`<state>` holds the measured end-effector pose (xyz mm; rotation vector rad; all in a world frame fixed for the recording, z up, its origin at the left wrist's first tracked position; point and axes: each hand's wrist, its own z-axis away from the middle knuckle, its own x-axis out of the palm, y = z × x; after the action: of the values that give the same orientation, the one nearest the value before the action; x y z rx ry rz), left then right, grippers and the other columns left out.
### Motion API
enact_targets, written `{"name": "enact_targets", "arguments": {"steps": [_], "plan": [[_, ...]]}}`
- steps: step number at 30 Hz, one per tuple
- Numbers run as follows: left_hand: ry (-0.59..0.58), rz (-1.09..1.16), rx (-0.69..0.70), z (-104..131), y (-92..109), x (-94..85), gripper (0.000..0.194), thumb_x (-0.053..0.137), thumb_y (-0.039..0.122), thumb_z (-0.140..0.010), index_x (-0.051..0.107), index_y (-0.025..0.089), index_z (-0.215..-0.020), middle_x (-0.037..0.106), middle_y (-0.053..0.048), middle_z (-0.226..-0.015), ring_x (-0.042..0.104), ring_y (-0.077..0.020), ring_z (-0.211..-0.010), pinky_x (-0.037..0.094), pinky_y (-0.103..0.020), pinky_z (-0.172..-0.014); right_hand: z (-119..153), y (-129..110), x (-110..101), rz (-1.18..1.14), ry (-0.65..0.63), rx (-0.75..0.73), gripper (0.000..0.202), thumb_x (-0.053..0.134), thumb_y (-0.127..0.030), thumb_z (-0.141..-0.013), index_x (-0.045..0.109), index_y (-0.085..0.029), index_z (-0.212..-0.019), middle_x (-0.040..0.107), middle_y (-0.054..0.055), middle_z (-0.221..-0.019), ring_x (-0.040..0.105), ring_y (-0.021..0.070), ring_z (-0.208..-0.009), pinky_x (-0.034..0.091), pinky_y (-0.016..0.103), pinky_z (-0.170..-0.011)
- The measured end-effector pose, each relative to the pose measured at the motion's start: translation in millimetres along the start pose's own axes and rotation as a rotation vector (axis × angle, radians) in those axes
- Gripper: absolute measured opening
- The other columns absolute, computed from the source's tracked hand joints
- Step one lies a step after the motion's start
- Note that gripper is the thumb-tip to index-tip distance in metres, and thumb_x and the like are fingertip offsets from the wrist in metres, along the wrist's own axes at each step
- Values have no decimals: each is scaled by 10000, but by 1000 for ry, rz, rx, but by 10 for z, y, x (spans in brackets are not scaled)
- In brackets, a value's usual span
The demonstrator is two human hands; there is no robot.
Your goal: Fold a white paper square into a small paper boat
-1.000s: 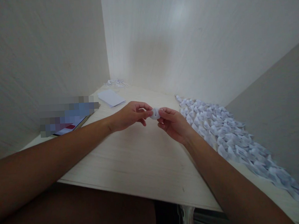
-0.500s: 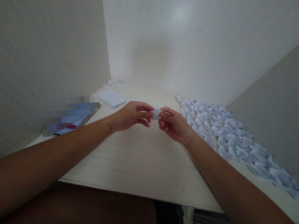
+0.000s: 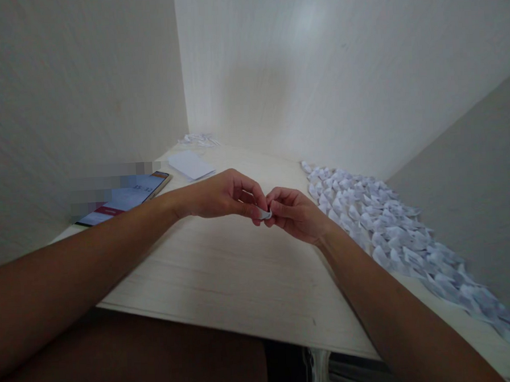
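Between my two hands, above the middle of the table, is a small folded piece of white paper [image 3: 264,214], mostly covered by fingertips. My left hand [image 3: 233,196] pinches its left side with thumb and fingers. From the other side my right hand [image 3: 294,213] grips the paper's right end, its fingertips touching those of my left hand. Right of my right hand spreads a wide band of many small folded white papers [image 3: 367,208], lying packed together on the table.
The pale wooden table [image 3: 225,272] meets walls at the back and left. A phone [image 3: 127,199] with a lit screen lies at the left behind my left forearm. White sheets of paper [image 3: 191,164] and a heap of thin paper strips [image 3: 199,140] lie toward the back corner.
My fingers have closed further over the small paper, which now shows less and sits slightly lower, bent or curled. My two hands have come closer together.
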<state>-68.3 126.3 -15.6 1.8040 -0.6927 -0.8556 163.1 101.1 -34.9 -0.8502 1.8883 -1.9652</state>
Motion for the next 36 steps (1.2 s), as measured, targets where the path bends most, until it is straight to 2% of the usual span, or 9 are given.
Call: {"name": "enact_targets", "arguments": {"steps": [3,8,11,13,15,21,26,32,36], "plan": [[111,-275,113,-2,-43,-60,79,854,232,-873,830,193,-939,819,-43,-894,792,-156,-820,637,-245,-758,-43,28,-85,158,88,-114,341,983,-423,-709,758,-228,-876,726,-9,-864,656,116,-740,581,285,-729],[258,-669,339,-34,-216,-111,40,847,190,-867,854,227,-879,766,-41,-946,744,-136,-814,599,-232,-745,-84,70,-179,654,209,-389,169,928,-307,-762,783,-242,-821,714,44,-1057,697,170,-927,608,332,-820],[309,-811,398,-39,-275,-104,54,848,199,-878,857,247,-903,766,-54,-1028,741,-150,-864,580,-251,-760,-73,88,-176,860,249,-469,62,850,-252,-839,802,-248,-879,746,55,-1028,713,167,-868,599,311,-763],[336,-881,417,-34,-294,-92,50,856,205,-877,855,248,-902,769,-58,-1054,739,-152,-866,566,-255,-758,-58,88,-168,953,267,-454,26,784,-236,-899,803,-241,-916,762,45,-931,699,145,-741,576,293,-696],[350,-927,428,-30,-306,-77,50,857,196,-876,851,239,-901,772,-51,-1020,734,-144,-833,553,-248,-745,-46,80,-164,1004,269,-421,82,720,-239,-951,800,-229,-940,762,32,-846,668,123,-632,551,280,-644],[333,-977,401,-38,-303,-40,86,796,138,-903,844,208,-891,789,-32,-885,740,-137,-757,539,-227,-713,-46,67,-149,1037,247,-500,155,846,-345,-864,787,-219,-933,773,47,-872,681,148,-710,557,291,-670],[312,-943,351,-43,-289,-38,85,780,166,-910,841,226,-920,809,-39,-909,762,-162,-811,575,-256,-773,-45,68,-132,1061,287,-522,84,762,-321,-924,797,-245,-920,799,72,-959,692,173,-748,572,329,-681],[388,-678,322,-48,-425,-22,96,775,220,-909,823,204,-990,746,-102,-1153,745,-137,-838,645,-267,-741,-38,54,-129,1062,315,-603,88,708,-243,-920,793,-262,-930,817,83,-1112,743,220,-934,607,371,-764],[439,-547,324,-73,-490,17,70,749,240,-938,776,176,-948,761,-88,-1026,744,-147,-870,654,-260,-750,-37,52,-92,1037,355,-675,71,713,-216,-910,764,-259,-934,789,95,-1133,719,220,-955,605,365,-747]]}}
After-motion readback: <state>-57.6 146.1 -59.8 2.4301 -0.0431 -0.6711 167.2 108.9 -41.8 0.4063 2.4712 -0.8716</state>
